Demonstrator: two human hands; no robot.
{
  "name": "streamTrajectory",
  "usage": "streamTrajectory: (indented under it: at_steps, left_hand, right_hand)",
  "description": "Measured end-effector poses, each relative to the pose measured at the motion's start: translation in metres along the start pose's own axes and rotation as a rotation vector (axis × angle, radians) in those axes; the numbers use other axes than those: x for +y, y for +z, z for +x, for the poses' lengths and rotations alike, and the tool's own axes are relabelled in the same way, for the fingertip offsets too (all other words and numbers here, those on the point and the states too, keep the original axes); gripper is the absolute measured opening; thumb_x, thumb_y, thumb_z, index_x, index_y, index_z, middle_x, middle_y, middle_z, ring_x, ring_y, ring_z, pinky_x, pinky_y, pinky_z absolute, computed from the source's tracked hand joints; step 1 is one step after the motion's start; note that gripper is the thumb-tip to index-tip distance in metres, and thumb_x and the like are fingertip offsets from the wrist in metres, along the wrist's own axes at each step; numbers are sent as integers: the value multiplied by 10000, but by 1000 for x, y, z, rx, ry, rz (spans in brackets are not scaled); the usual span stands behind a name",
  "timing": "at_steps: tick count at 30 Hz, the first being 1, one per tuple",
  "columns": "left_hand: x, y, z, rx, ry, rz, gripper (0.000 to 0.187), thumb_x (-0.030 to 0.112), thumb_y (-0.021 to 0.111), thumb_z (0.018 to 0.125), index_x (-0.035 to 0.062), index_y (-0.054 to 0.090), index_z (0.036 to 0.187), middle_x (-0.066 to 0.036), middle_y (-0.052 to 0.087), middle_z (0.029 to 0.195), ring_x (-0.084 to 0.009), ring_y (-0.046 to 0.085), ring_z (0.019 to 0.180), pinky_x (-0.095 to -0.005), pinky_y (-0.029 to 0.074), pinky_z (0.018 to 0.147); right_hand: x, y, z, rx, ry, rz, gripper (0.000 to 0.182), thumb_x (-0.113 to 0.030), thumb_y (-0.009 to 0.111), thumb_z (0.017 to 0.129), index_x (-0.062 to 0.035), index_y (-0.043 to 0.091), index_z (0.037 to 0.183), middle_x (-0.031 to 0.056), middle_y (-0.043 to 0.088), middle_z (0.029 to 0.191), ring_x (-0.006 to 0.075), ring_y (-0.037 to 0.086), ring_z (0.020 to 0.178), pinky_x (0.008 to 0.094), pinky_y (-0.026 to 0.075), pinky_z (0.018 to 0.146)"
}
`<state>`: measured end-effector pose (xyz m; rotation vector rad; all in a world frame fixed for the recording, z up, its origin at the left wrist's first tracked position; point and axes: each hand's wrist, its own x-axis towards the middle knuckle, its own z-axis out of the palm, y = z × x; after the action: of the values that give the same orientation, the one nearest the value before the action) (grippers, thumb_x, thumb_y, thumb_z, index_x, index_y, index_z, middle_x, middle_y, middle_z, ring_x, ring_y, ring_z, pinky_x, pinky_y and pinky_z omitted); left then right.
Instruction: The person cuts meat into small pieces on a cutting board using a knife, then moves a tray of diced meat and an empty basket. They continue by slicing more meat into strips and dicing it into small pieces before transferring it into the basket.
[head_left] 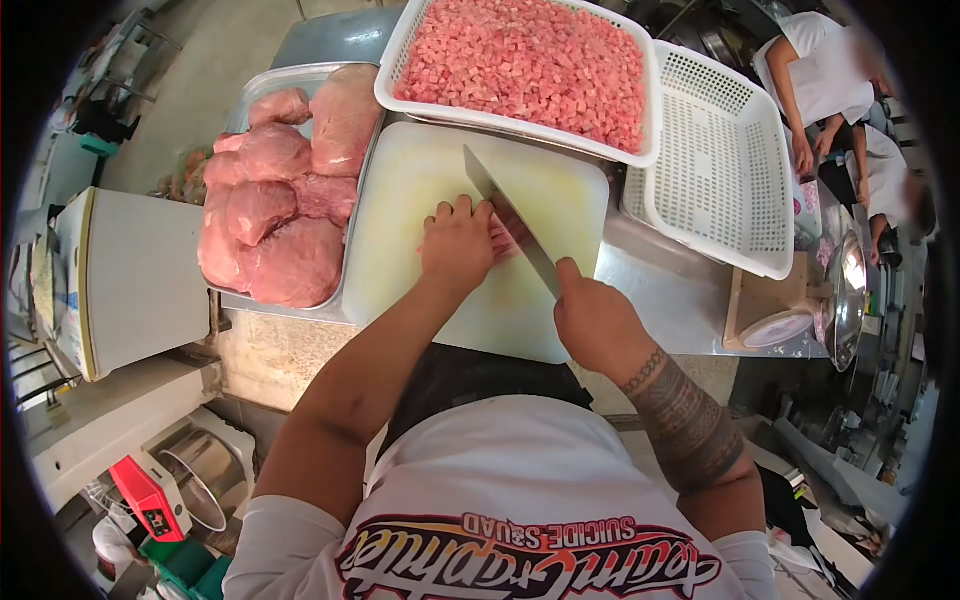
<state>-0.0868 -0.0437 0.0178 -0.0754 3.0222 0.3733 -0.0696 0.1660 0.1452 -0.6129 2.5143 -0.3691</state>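
Note:
My right hand [603, 322] is closed around the handle of a large kitchen knife [518, 225]. Its long blade slants up and left across the white cutting board [400, 180]. With fingers curled, my left hand [457, 238] grips pink meat strips [502, 241] against the board, the knuckles right beside the blade. Part of the meat is hidden under that hand and behind the blade. Left of the board, a metal tray [352, 240] holds several large raw meat chunks [290, 258]. Just beyond the board stands a white basket [652, 90] heaped with diced meat [520, 70].
An empty white perforated basket [715, 160] sits at the right on the metal table [660, 310]. Beyond it are a cardboard box [745, 310] and a shiny metal lid [850, 300]. Two people [820, 70] in white work at the far right. A red-topped machine [150, 500] stands lower left.

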Motion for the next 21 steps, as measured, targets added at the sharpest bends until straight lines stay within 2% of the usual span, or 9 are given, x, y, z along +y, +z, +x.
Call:
streamTrajectory:
  at_steps: [2,4,5,7,10,13,14,19,21]
  left_hand:
    - [-2,3,-1,14,4,-2,320,235,633,942,142,643,1249,-81,610,1183,-311,609,1075,-482,503,901]
    - [-3,8,-1,77,16,-14,359,237,708,897,115,641,1228,-92,608,1154,-307,611,1051,-475,503,878]
    - [-4,11,-1,108,22,-20,384,238,745,874,101,640,1217,-98,607,1140,-305,612,1039,-472,503,866]
    - [-4,11,-2,119,25,-27,379,230,738,878,101,642,1221,-98,607,1142,-305,609,1042,-475,499,877]
    - [-2,5,-3,103,23,-49,384,254,738,883,104,645,1224,-97,608,1140,-305,607,1046,-477,494,890]
    - [-4,6,-4,104,33,-48,331,266,685,910,124,660,1208,-89,618,1136,-305,616,1024,-481,501,863]
    - [-6,7,-3,111,41,-43,307,265,657,923,133,667,1200,-86,623,1135,-305,620,1013,-483,504,848]
    - [-5,4,-2,98,30,-64,358,363,714,904,139,661,1178,-89,623,1143,-309,623,1029,-486,504,860]
    - [-3,1,-3,89,27,-60,406,399,746,884,135,656,1179,-88,624,1147,-311,624,1034,-487,504,866]
  right_hand:
    - [-1,2,1,-18,-16,22,270,-48,537,928,54,471,1169,265,691,819,467,708,795,555,570,719]
    - [3,9,9,-1,-35,45,248,-39,543,926,55,466,1142,262,681,805,468,704,791,554,570,717]
    - [3,11,12,-6,-32,37,306,-40,545,926,64,459,1200,259,678,805,461,704,787,552,570,715]
    - [4,12,17,-18,-21,21,422,-43,550,926,84,447,1315,254,673,806,448,704,779,546,571,709]
    - [-8,-2,9,61,-78,75,719,-34,556,916,60,293,1579,251,674,808,427,699,758,530,571,710]
    - [-13,-15,10,-97,-88,-4,923,-24,567,900,-30,103,1698,235,668,783,414,687,730,517,568,717]
    - [-13,-14,11,-96,-96,3,931,-18,569,893,-30,103,1698,231,667,776,408,686,726,512,567,717]
    - [-9,1,28,-106,-93,23,950,-9,566,873,-54,110,1705,219,668,767,386,685,717,496,560,706]
    - [2,31,47,7,-143,62,952,-16,562,875,-87,114,1712,218,672,766,382,687,719,492,559,703]
